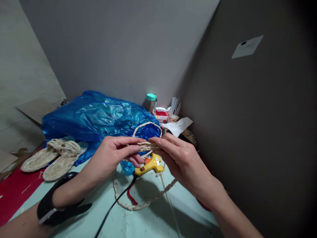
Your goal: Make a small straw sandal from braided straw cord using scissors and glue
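My left hand [116,155] and my right hand [177,157] meet above the table, both pinching a small flat woven straw piece [146,145]. A braided straw cord [146,126] loops up from that piece, and more of the braid trails down onto the pale green tabletop [138,221]. Just under my hands lies a yellow glue gun [150,165] with a black cable running toward me. A black strap is around my left wrist.
A crumpled blue plastic bag [99,115] fills the back left. A pair of woven straw sandals [55,158] lies at the left. In the corner stand a bottle with a teal cap [150,102], a cup, packets and white tissue [178,125]. Dark wall at right.
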Demonstrator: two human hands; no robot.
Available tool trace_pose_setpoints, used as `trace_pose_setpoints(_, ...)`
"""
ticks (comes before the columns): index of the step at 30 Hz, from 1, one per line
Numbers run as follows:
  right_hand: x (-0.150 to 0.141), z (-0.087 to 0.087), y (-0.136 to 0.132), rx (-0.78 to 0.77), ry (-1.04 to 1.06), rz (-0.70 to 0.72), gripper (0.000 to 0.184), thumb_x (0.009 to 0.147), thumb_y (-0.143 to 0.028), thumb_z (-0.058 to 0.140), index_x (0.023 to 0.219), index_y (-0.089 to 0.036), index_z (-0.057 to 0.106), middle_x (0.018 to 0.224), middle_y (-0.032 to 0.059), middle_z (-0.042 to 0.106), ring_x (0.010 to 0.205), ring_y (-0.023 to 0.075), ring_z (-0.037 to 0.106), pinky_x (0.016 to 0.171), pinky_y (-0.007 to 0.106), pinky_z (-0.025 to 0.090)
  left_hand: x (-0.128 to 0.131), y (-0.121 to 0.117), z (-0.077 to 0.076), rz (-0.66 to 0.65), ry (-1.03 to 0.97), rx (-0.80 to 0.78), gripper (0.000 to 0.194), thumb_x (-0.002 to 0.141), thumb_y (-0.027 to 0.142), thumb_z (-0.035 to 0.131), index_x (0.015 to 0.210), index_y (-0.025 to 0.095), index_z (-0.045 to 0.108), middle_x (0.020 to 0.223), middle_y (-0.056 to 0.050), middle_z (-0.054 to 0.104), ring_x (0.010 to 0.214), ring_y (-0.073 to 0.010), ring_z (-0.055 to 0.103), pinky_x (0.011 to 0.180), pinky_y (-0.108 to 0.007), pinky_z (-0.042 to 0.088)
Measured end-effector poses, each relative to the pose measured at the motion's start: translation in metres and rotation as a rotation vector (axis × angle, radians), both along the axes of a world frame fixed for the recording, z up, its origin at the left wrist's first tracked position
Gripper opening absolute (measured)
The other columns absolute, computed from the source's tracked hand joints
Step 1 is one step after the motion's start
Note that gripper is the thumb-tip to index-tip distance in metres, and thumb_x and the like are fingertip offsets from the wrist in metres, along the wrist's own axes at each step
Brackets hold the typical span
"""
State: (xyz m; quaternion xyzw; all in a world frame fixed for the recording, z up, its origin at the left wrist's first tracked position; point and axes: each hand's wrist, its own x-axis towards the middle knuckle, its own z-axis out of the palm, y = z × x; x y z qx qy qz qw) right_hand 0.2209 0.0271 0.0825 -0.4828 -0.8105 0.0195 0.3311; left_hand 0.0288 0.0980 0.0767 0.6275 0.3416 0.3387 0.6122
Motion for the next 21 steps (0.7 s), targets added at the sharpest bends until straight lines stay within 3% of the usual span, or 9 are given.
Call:
trace_pose_setpoints(7, -0.003, -0.004, 0.002, 0.102, 0.001, -0.012, 0.023, 0.099, -0.015, 0.044, 0.116, -0.015, 0.06, 0.088, 0.0053, 0.059, 0.073, 0.0131, 0.052, 0.063, 0.024, 0.044, 0.002, 0.003, -0.004, 0.057, -0.044, -0.029, 0.022, 0.083, 0.027, 0.069, 0.099, 0.014, 0.075, 0.065, -0.006, 0.077, 0.058, -0.019, 0.073, 0.058, -0.024, 0.059)
trace_pose_setpoints(12, -0.004, -0.011, 0.005, 0.15, -0.039, -0.035, 0.028, 0.098, -0.012, 0.042, 0.12, -0.012, 0.06, 0.087, 0.0071, 0.058, 0.074, 0.0147, 0.053, 0.064, 0.026, 0.045, 0.0, 0.007, -0.01, -0.021, -0.065, -0.04, 0.026, 0.09, 0.031, 0.06, 0.108, 0.015, 0.07, 0.057, -0.003, 0.072, 0.049, -0.0158, 0.068, 0.052, -0.023, 0.056)
trace_pose_setpoints(17, 0.002, -0.007, 0.009, -0.029, 0.024, 0.055, 0.025, 0.097, -0.026, 0.053, 0.118, -0.016, 0.063, 0.085, 0.0038, 0.062, 0.071, 0.0136, 0.055, 0.064, 0.026, 0.043, -0.007, 0.015, -0.009, -0.007, 0.015, 0.048, 0.017, 0.086, 0.029, 0.063, 0.091, 0.014, 0.071, 0.052, -0.002, 0.069, 0.041, -0.013, 0.062, 0.044, -0.019, 0.049)
trace_pose_setpoints(21, 0.011, -0.003, 0.014, -0.181, 0.227, 0.073, 0.021, 0.097, -0.026, 0.054, 0.11, -0.018, 0.068, 0.095, 0.0041, 0.07, 0.08, 0.0141, 0.063, 0.072, 0.026, 0.046, -0.013, 0.022, -0.005, -0.114, 0.089, 0.041, 0.016, 0.082, 0.03, 0.067, 0.08, 0.015, 0.072, 0.05, -0.004, 0.069, 0.039, -0.015, 0.063, 0.042, -0.02, 0.05)
